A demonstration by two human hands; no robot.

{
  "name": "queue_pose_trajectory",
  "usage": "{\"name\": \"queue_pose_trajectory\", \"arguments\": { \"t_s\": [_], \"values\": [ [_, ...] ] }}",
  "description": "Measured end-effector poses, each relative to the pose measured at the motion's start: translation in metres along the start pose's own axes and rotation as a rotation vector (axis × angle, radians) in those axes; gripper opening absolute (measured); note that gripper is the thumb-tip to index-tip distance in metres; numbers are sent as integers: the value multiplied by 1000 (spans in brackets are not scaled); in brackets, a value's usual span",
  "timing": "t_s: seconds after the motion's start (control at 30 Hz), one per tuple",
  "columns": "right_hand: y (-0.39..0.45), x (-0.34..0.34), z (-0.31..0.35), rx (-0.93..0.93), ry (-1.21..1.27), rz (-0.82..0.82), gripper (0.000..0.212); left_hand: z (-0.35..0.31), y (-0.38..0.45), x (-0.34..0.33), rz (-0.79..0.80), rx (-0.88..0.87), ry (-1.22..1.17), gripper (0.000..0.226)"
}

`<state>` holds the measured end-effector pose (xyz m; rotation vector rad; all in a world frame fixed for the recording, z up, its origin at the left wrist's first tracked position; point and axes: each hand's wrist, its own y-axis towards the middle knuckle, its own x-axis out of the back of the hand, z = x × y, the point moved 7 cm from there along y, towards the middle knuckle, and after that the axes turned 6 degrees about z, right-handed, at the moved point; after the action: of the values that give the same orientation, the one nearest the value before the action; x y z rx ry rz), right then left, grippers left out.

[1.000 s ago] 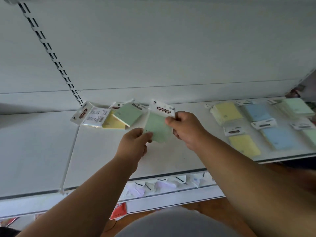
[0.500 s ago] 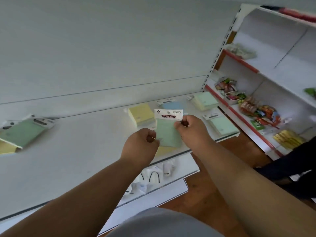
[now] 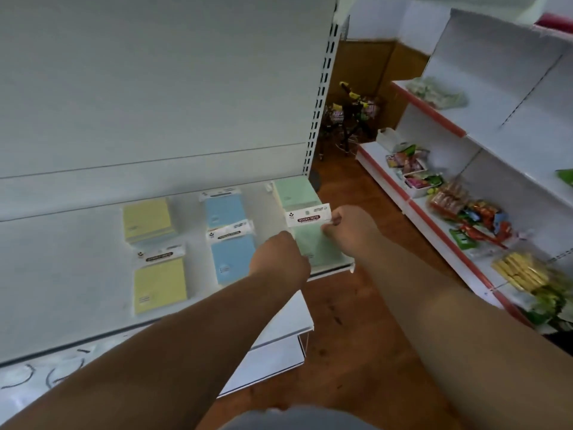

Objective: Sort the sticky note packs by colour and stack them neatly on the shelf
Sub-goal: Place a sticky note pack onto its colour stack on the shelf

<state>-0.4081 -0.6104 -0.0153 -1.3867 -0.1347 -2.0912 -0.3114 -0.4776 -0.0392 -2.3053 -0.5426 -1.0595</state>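
Note:
A green sticky note pack [image 3: 313,240] with a white "STICKY NOTE" header is held by both hands over the right end of the white shelf [image 3: 77,274]. My left hand [image 3: 279,259] pinches its lower left edge. At the header's right corner, my right hand [image 3: 347,229] grips it. Under or just below the held pack lies another green pack near the shelf's front right corner; I cannot tell if they touch. A green stack [image 3: 294,192] sits behind it. Two blue packs [image 3: 228,237] fill the middle column and two yellow packs [image 3: 153,252] the left column.
A slotted upright [image 3: 322,88] ends the shelf on the right. A lower shelf [image 3: 279,336] juts out beneath. Across a wooden floor aisle [image 3: 356,305] stands a red-trimmed rack [image 3: 449,237] with snack packets.
The view swung right, from the mixed pile at the left to the sorted columns. Both hands carried the green pack along to the green column at the shelf's right end.

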Motion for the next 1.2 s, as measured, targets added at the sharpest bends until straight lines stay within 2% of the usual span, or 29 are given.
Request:
{"name": "queue_pose_trajectory", "arguments": {
  "t_s": [0.1, 0.23, 0.37, 0.5, 0.73, 1.03, 1.2],
  "values": [
    [1, -3, -4, 4, -54, -24, 27, -2, 3, -5, 1, 26, 60, 34],
    [-5, 1, -4, 25, -12, -115, 22, -4, 1, -2, -28, 20, 76, 39],
    [-19, -6, 26, 182, 19, -153, 16, 10, -13, 12, -96, 20, 13, 36],
    [-29, -23, 84, 360, 59, -141, 15, 47, -33, 43, -164, 20, -33, 29],
    [-46, -87, 217, 549, 118, -53, 12, 183, -82, 120, -316, 150, -29, 24],
    [-92, -230, 434, 715, 89, 96, 12, 392, -128, 242, -427, 314, -32, 24],
    [-95, -295, 515, 683, 103, 205, 22, 472, -133, 298, -433, 327, -48, 29]
  ]
}}
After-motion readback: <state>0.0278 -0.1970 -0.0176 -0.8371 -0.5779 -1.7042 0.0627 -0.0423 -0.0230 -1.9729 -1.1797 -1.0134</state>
